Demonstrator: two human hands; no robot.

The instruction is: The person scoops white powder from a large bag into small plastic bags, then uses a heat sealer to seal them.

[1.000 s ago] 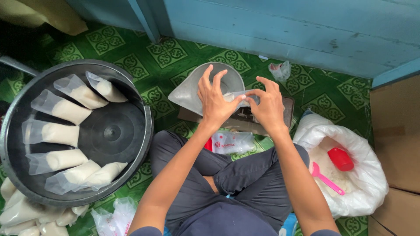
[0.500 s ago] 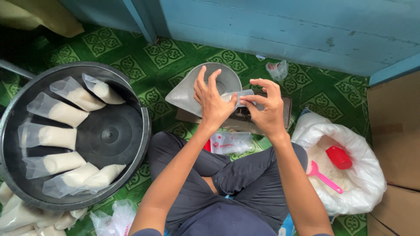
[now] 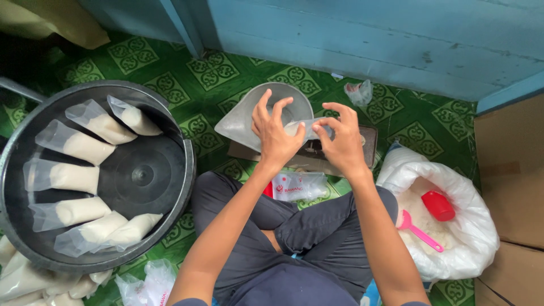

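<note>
A small clear plastic bag (image 3: 303, 129) is pinched between both hands, left hand (image 3: 276, 135) and right hand (image 3: 340, 141), just above the metal scoop bowl (image 3: 249, 116). It's likely light, floppy and slippery, so it's best gripped at the open rim.

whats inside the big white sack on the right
The white sack holds a pale powder or grain, with a red cup and a pink scoop lying on it. The sack's depth is hidden.
</note>
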